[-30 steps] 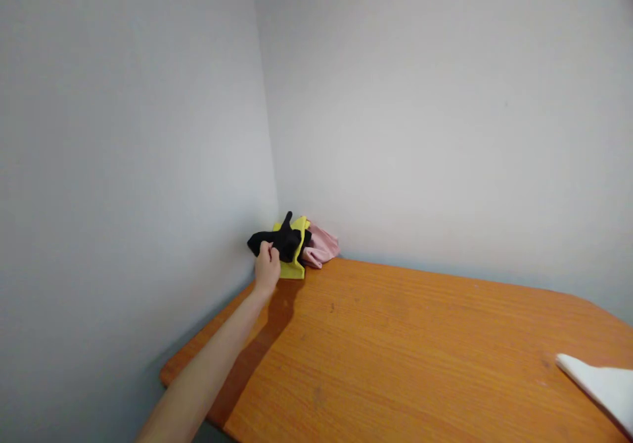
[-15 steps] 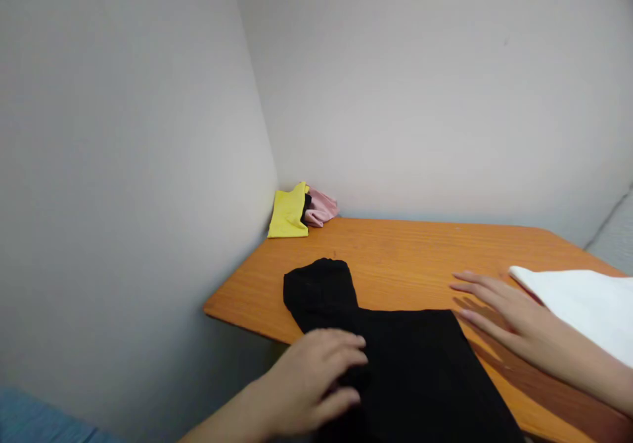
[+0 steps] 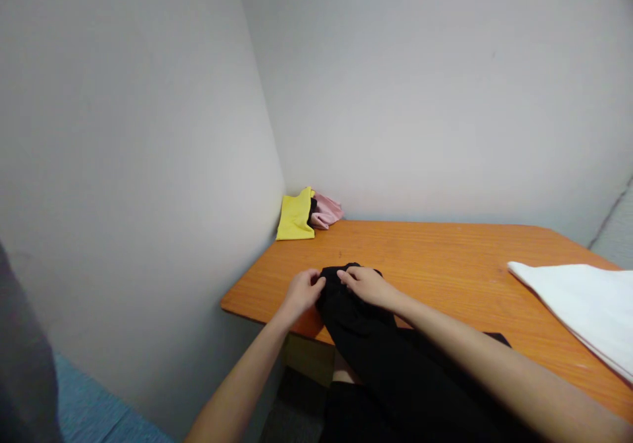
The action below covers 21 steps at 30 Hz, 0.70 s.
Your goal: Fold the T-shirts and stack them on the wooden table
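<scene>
A black garment (image 3: 376, 351) lies across the front of the table and hangs over its edge. Its narrow, sleeve-like end points away from me and is bunched near the table's middle. My left hand (image 3: 302, 293) pinches the left corner of that end between thumb and fingers. On the same end, a little to the right, my right hand (image 3: 368, 285) is closed on the cloth from above. The right forearm crosses over the wider part of the garment and hides some of it.
Yellow cloth (image 3: 295, 215) and pink cloth (image 3: 326, 211), with something black between them, lie at the table's back left corner against the wall. White folded cloth (image 3: 583, 304) rests at the right. The orange-brown wooden table (image 3: 445, 252) meets the back wall.
Both hands have moved to the garment's narrow end and closed on it; the right came across from the right side. That end has shifted slightly right and become more crumpled.
</scene>
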Each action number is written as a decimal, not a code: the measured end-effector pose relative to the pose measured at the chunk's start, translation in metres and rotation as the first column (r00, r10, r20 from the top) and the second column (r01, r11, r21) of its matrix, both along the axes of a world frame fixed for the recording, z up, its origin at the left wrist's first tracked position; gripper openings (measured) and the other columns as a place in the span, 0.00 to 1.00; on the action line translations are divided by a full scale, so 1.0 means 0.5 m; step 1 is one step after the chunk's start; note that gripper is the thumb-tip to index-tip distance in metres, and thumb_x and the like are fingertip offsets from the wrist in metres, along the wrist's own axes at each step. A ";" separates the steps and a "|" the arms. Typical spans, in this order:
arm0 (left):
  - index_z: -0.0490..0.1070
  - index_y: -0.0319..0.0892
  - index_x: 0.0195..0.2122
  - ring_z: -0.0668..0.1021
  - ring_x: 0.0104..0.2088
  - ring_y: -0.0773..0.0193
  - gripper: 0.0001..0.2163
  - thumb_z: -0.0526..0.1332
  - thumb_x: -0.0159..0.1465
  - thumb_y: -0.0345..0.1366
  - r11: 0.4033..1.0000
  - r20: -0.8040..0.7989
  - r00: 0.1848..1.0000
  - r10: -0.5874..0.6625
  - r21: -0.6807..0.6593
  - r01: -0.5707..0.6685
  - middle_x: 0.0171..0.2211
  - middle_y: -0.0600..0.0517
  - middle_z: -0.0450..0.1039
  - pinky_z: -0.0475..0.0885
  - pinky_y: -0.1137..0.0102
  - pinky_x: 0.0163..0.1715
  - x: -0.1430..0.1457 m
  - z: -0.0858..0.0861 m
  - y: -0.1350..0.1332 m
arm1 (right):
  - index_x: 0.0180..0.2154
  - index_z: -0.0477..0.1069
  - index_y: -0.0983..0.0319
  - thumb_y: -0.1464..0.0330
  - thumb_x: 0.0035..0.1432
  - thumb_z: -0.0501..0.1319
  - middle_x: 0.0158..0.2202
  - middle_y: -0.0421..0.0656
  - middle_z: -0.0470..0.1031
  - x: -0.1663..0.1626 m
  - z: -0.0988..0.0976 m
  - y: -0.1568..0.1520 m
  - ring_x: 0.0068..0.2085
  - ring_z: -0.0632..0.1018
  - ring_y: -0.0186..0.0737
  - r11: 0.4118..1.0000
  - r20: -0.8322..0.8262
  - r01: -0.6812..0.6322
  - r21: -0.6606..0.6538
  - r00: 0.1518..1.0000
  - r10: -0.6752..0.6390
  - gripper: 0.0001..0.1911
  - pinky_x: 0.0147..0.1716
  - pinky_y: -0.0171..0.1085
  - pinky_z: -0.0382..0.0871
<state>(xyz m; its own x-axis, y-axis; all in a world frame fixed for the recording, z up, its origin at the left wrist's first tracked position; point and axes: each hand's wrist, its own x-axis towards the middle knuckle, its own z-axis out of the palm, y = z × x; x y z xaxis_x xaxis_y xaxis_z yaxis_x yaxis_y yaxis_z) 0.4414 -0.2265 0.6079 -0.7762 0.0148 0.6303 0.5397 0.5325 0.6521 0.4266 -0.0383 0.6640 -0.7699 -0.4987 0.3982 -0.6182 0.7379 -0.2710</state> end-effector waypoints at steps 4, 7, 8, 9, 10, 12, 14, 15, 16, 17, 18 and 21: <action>0.79 0.39 0.34 0.77 0.32 0.61 0.16 0.59 0.62 0.46 0.983 -0.082 0.982 -0.172 0.054 0.177 0.29 0.48 0.78 0.70 0.71 0.34 0.081 -0.001 0.049 | 0.26 0.64 0.61 0.47 0.64 0.46 0.23 0.41 0.68 0.008 -0.021 0.011 0.26 0.70 0.36 0.997 0.089 0.030 -0.064 0.996 -0.024 0.28 0.27 0.34 0.60; 0.80 0.39 0.33 0.77 0.34 0.59 0.13 0.63 0.60 0.45 0.932 -0.107 0.948 -0.300 0.178 0.315 0.28 0.48 0.78 0.71 0.69 0.37 0.128 0.000 0.070 | 0.27 0.62 0.61 0.49 0.59 0.51 0.26 0.39 0.65 0.039 -0.026 0.034 0.29 0.68 0.35 0.974 0.090 -0.057 -0.218 0.993 0.078 0.22 0.28 0.33 0.61; 0.79 0.39 0.32 0.77 0.34 0.59 0.13 0.64 0.59 0.44 0.907 -0.096 0.938 -0.334 0.236 0.348 0.28 0.48 0.78 0.71 0.68 0.38 0.139 0.001 0.074 | 0.28 0.62 0.61 0.51 0.58 0.52 0.26 0.39 0.65 0.052 -0.025 0.044 0.29 0.67 0.35 0.958 0.091 -0.094 -0.271 0.988 0.123 0.20 0.29 0.34 0.61; 0.79 0.39 0.31 0.77 0.34 0.59 0.12 0.65 0.58 0.44 0.881 -0.077 0.929 -0.363 0.297 0.369 0.28 0.48 0.78 0.71 0.68 0.38 0.147 0.003 0.077 | 0.29 0.63 0.61 0.52 0.57 0.52 0.27 0.39 0.65 0.067 -0.021 0.055 0.30 0.67 0.35 0.942 0.095 -0.124 -0.311 0.982 0.161 0.19 0.30 0.34 0.62; 0.79 0.38 0.30 0.77 0.33 0.59 0.12 0.66 0.57 0.44 0.848 -0.055 0.917 -0.395 0.361 0.387 0.28 0.48 0.78 0.72 0.69 0.38 0.154 0.004 0.078 | 0.29 0.64 0.61 0.53 0.56 0.53 0.28 0.39 0.66 0.084 -0.014 0.067 0.30 0.68 0.36 0.931 0.100 -0.143 -0.336 0.977 0.186 0.18 0.31 0.34 0.63; 0.78 0.38 0.30 0.77 0.32 0.62 0.12 0.67 0.56 0.43 0.763 -0.046 0.892 -0.450 0.498 0.411 0.29 0.49 0.77 0.72 0.70 0.36 0.166 0.008 0.072 | 0.32 0.67 0.62 0.54 0.54 0.55 0.31 0.41 0.69 0.122 0.006 0.099 0.34 0.70 0.39 0.909 0.114 -0.154 -0.388 0.970 0.214 0.17 0.35 0.36 0.65; 0.76 0.38 0.31 0.76 0.31 0.66 0.11 0.68 0.55 0.42 0.667 -0.072 0.888 -0.454 0.633 0.393 0.29 0.51 0.76 0.71 0.73 0.35 0.181 0.015 0.053 | 0.35 0.69 0.62 0.56 0.53 0.56 0.35 0.43 0.73 0.168 0.035 0.142 0.39 0.73 0.42 0.866 0.142 -0.117 -0.486 0.967 0.211 0.16 0.40 0.38 0.67; 0.75 0.39 0.31 0.75 0.29 0.68 0.11 0.69 0.54 0.41 0.618 -0.077 0.896 -0.437 0.698 0.361 0.28 0.53 0.75 0.71 0.75 0.33 0.192 0.019 0.039 | 0.36 0.70 0.62 0.58 0.53 0.57 0.37 0.44 0.74 0.195 0.053 0.169 0.41 0.74 0.44 0.832 0.160 -0.078 -0.549 0.968 0.196 0.15 0.42 0.38 0.67; 0.75 0.39 0.31 0.75 0.27 0.69 0.11 0.70 0.52 0.41 0.569 -0.073 0.910 -0.407 0.759 0.316 0.27 0.54 0.74 0.70 0.76 0.32 0.206 0.024 0.022 | 0.36 0.71 0.62 0.59 0.53 0.57 0.38 0.44 0.75 0.223 0.072 0.199 0.43 0.74 0.45 0.792 0.176 -0.031 -0.610 0.969 0.173 0.14 0.43 0.38 0.68; 0.74 0.40 0.32 0.74 0.26 0.70 0.12 0.71 0.51 0.41 0.527 -0.062 0.928 -0.368 0.808 0.263 0.26 0.56 0.74 0.70 0.76 0.31 0.221 0.030 0.005 | 0.37 0.71 0.61 0.60 0.52 0.57 0.39 0.45 0.75 0.251 0.093 0.231 0.45 0.74 0.46 0.752 0.188 0.017 -0.659 0.972 0.143 0.14 0.44 0.38 0.69; 0.73 0.41 0.32 0.74 0.25 0.70 0.14 0.71 0.49 0.41 0.495 -0.051 0.945 -0.322 0.842 0.214 0.26 0.57 0.73 0.69 0.76 0.30 0.237 0.037 -0.013 | 0.38 0.72 0.61 0.60 0.52 0.58 0.40 0.45 0.76 0.279 0.114 0.265 0.45 0.75 0.47 0.718 0.187 0.057 -0.694 0.977 0.103 0.14 0.43 0.38 0.70; 0.71 0.42 0.34 0.75 0.28 0.67 0.15 0.70 0.49 0.43 0.508 -0.095 0.985 -0.147 0.847 0.158 0.28 0.57 0.73 0.69 0.75 0.29 0.269 0.060 -0.058 | 0.39 0.73 0.59 0.59 0.52 0.59 0.41 0.47 0.76 0.336 0.165 0.367 0.45 0.75 0.50 0.681 0.070 0.103 -0.725 0.995 -0.076 0.14 0.42 0.40 0.72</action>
<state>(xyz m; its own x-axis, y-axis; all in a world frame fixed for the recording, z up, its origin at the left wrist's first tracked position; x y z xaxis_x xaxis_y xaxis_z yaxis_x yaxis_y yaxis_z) 0.5759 -0.2553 0.6378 -0.8098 -0.4136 0.4162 0.5658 -0.3624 0.7406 0.5947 0.1452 0.7466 -0.8140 0.0087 0.5809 -0.5412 0.3520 -0.7637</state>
